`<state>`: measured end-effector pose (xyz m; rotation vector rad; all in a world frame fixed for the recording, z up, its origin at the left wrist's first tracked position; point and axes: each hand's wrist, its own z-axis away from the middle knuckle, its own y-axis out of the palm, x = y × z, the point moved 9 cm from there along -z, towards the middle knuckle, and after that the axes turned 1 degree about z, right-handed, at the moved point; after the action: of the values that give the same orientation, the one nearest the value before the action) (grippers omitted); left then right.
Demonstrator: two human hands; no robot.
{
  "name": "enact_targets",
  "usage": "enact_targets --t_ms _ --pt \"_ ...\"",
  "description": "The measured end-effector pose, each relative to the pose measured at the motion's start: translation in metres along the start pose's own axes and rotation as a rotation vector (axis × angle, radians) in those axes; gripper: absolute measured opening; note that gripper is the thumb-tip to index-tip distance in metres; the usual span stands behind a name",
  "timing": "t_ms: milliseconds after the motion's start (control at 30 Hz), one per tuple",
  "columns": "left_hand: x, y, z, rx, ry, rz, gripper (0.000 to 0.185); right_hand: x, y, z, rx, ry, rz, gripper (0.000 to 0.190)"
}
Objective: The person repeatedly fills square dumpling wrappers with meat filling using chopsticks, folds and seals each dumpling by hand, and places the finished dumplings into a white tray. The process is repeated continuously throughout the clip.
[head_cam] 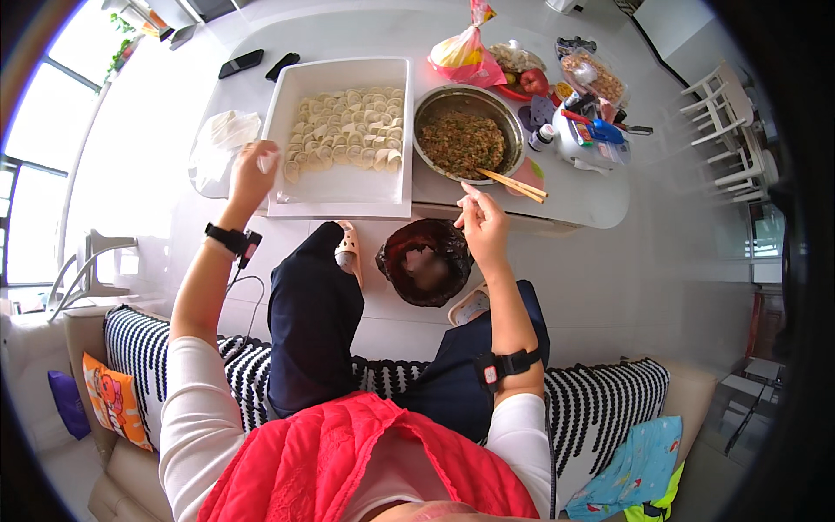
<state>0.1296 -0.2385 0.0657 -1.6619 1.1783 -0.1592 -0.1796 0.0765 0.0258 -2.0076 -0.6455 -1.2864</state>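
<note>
My left hand [253, 173] is at the left edge of a white plastic tray [346, 207], beside a pile of pale dough wrappers [229, 134]. Its fingers are curled near something pale, and whether they hold it is unclear. Folded dumplings [346, 127] lie in rows in the tray. My right hand [483, 225] is just below a steel bowl [425, 158], index finger extended and nothing visible in its grasp. Chopped filling [463, 143] fills part of the bowl, and wooden chopsticks [515, 184] rest over its near right rim.
A black-bagged bin [425, 261] stands on the floor between my feet. Two dark phone-like objects [241, 63] lie behind the tray. Beyond the bowl are a pink-yellow bag [460, 55], a red fruit [533, 82], a small bottle [541, 138] and a white container [580, 147] topped with tools.
</note>
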Motion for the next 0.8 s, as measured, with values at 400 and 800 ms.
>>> enact_targets --t_ms 400,800 --pt "0.224 0.009 0.049 0.087 -0.563 -0.369 0.023 -0.009 0.012 0.002 0.028 0.01 -0.008 0.028" --pt "0.202 -0.011 0.044 -0.214 -0.597 0.234 0.017 -0.018 0.006 0.003 0.031 0.07 0.001 0.021"
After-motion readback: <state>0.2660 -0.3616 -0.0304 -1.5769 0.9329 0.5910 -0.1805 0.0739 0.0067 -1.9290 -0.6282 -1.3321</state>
